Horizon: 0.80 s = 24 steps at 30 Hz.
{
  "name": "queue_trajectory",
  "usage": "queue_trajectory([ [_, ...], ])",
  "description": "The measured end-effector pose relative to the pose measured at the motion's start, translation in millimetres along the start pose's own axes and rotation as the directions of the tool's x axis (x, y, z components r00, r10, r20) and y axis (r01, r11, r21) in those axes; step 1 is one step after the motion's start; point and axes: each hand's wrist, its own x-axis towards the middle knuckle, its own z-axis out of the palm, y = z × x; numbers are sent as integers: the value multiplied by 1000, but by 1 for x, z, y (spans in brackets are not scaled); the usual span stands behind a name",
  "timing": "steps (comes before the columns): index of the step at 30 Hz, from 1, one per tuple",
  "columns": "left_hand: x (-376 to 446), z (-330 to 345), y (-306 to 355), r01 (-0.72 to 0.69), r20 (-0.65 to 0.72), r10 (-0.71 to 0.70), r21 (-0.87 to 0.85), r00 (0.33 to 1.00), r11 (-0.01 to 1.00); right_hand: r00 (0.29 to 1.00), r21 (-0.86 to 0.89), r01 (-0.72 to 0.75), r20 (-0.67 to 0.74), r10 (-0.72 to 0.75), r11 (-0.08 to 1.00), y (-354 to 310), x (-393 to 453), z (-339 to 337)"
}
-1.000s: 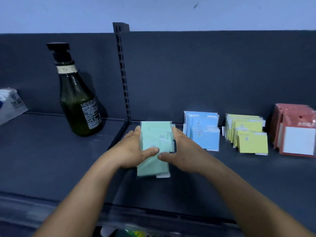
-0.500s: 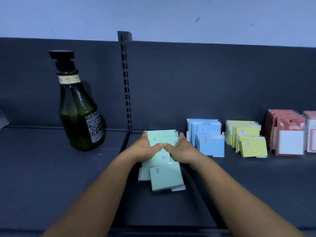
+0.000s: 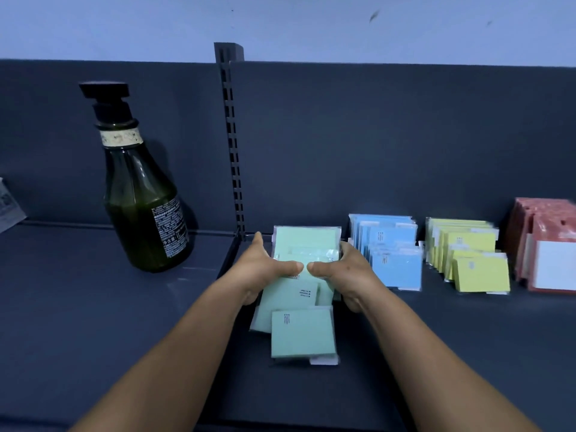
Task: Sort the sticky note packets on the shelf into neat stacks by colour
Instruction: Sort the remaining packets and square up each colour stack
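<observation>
Since half a second ago: thumbs drawn slightly apart, front green packet (image 3: 301, 333) unmoved. Left hand (image 3: 265, 269) and right hand (image 3: 341, 274) grip green packet stack (image 3: 307, 247) from either side on shelf (image 3: 93, 307). Blue stack (image 3: 388, 251), yellow stack (image 3: 467, 254), red stack (image 3: 548, 244) alongside to the right.

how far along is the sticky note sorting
Done: the blue packets, yellow packets and red packets each sit in their own row. In hand: the left hand and right hand squeeze the green packets together. Left: one loose green packet lies in front, unaligned.
</observation>
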Motion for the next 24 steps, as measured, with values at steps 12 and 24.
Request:
queue_trajectory([
  [12, -13, 6, -3, -318, -81, 316, -10, 945, 948, 967, -43, 246, 78, -243, 968, -7, -13, -3],
  [24, -10, 3, -15, -285, -115, 318, 237, 941, 929, 980, -196, 194, 92, -179, 961, 2, -8, -8],
])
